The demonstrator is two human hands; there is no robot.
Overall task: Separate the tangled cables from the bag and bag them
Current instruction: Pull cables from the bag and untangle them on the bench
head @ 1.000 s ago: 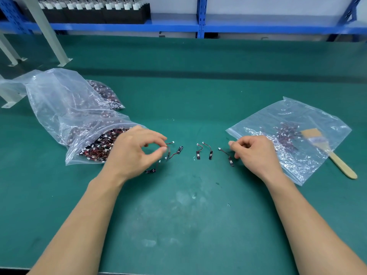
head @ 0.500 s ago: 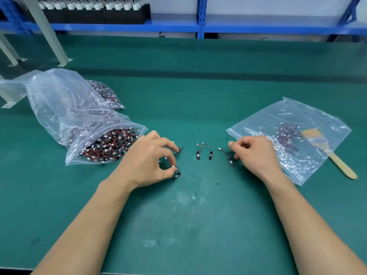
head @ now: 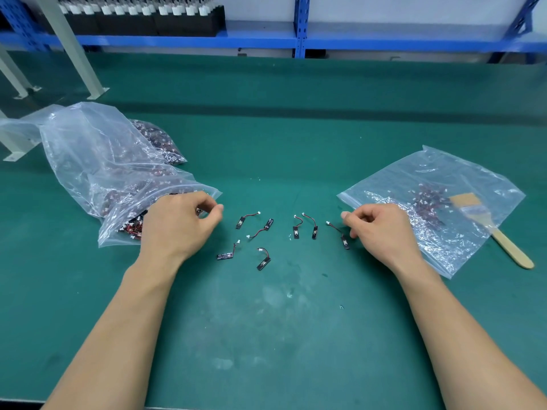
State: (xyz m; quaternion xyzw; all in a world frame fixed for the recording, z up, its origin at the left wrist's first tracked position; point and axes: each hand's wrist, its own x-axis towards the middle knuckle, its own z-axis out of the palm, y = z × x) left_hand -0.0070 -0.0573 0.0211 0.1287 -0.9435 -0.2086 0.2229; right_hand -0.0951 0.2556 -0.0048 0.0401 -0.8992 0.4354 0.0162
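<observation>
The left hand (head: 180, 224) sits left of the loose cables (head: 262, 229), at the mouth of the crumpled bag (head: 88, 155). Its fingers are curled and thumb and forefinger nearly meet; whether they pinch anything I cannot tell. The right hand (head: 381, 229) rests right of the loose cables, loosely curled and holding nothing, over a corner of the flat bag (head: 461, 184).

The worktop (head: 296, 335) is matte green, scuffed pale on the near side of the loose cables. Beyond them runs a blue steel shelf (head: 266, 39).

Seven loose cables lie apart: short red-black wires, each with a white plug and a black strip. The crumpled bag, of clear glossy plastic, bulges with tangled cables (head: 133, 227). The flat bag holds a small clump, and a wooden-handled brush (head: 509, 247) lies at its edge.
</observation>
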